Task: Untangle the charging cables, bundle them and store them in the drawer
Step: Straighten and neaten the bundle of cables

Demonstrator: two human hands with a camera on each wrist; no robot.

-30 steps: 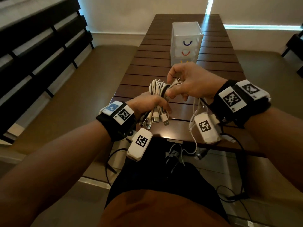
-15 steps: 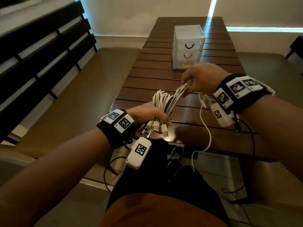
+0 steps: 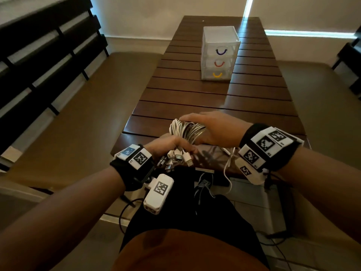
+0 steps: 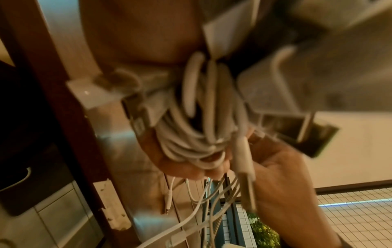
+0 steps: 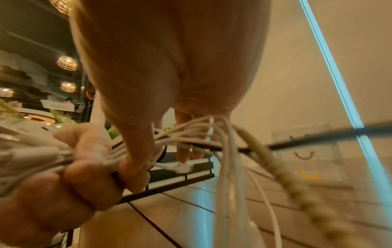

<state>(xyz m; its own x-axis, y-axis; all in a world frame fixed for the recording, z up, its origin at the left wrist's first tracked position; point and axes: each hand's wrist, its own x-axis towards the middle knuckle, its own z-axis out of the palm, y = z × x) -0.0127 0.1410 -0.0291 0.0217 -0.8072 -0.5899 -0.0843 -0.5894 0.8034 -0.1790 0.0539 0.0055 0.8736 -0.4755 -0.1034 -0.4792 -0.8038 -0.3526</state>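
Observation:
A bundle of white charging cables (image 3: 185, 130) is looped together above the near edge of the wooden table (image 3: 195, 98). My left hand (image 3: 172, 144) grips it just above the plugs (image 3: 179, 158), which fan out below my fist. My right hand (image 3: 211, 130) lies over the loops, fingers stretched across the top. The right wrist view shows the strands (image 5: 191, 134) running between its thumb and fingers (image 5: 184, 151), right beside my left hand (image 5: 84, 167). In the left wrist view my left hand's fingers (image 4: 186, 167) curl round the coil (image 4: 201, 125). One loose white cable (image 3: 227, 167) hangs off the table edge.
A small clear plastic drawer unit (image 3: 220, 53) with three shut drawers stands further back on the table. Padded benches (image 3: 93, 114) run along both sides. Black wires and my shoe (image 3: 204, 180) lie on the tiled floor below the table edge.
My right hand, which was raised out to the right with strands stretched from the bundle, has come back down onto the loops next to my left hand. The left hand has kept its grip.

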